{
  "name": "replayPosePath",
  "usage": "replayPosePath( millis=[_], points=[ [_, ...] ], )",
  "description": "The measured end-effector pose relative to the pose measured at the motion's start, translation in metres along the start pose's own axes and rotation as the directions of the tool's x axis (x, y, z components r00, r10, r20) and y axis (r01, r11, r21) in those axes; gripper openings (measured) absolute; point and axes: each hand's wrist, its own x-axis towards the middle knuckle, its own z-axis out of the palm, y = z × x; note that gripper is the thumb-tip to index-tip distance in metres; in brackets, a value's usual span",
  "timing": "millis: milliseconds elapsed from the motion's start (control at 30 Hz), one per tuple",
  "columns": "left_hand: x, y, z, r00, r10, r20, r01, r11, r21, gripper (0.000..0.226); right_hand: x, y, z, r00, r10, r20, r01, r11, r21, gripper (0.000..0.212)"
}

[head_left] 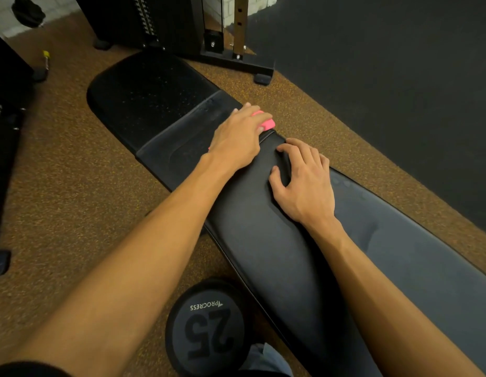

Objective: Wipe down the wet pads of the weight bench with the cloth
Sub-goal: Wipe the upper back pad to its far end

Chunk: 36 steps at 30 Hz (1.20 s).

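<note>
A black weight bench runs diagonally from lower right to upper left. Its long back pad (263, 240) is nearest me; the seat pad (152, 96) at the far end is speckled with droplets. My left hand (236, 142) presses flat on a pink cloth (267, 123) at the gap between the two pads, near the right edge. Most of the cloth is hidden under the hand. My right hand (304, 180) rests on the back pad just behind it, fingers spread, holding nothing.
A black 25 dumbbell (209, 327) stands on the brown speckled floor (73, 200) by the bench's near left side. A cable machine frame (223, 50) stands beyond the seat pad. A dark mat (399, 91) lies to the right.
</note>
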Motion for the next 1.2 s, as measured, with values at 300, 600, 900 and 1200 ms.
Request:
replayPosePath(
  millis=[300, 600, 900, 1200],
  points=[
    [-0.003, -0.048, -0.017, 0.977, -0.159, -0.139, 0.159, 0.987, -0.015, 0.047, -0.001, -0.001, 0.001, 1.0, 0.0, -0.006, 0.0, 1.0, 0.007, 0.038],
    [0.039, -0.033, -0.017, 0.979, -0.162, -0.123, 0.169, 0.984, 0.053, 0.037, 0.0, 0.0, -0.002, 1.0, 0.004, 0.009, -0.004, 1.0, 0.014, 0.039],
    [-0.015, -0.067, -0.03, 0.931, -0.296, -0.215, 0.292, 0.955, -0.053, 0.045, -0.008, 0.005, -0.002, 0.999, -0.031, 0.032, 0.03, 0.999, 0.033, 0.04],
    [-0.046, -0.096, -0.046, 0.937, -0.285, -0.201, 0.292, 0.956, 0.007, 0.047, -0.007, 0.0, 0.001, 1.0, -0.025, 0.017, 0.025, 0.999, 0.02, 0.038]
  ],
)
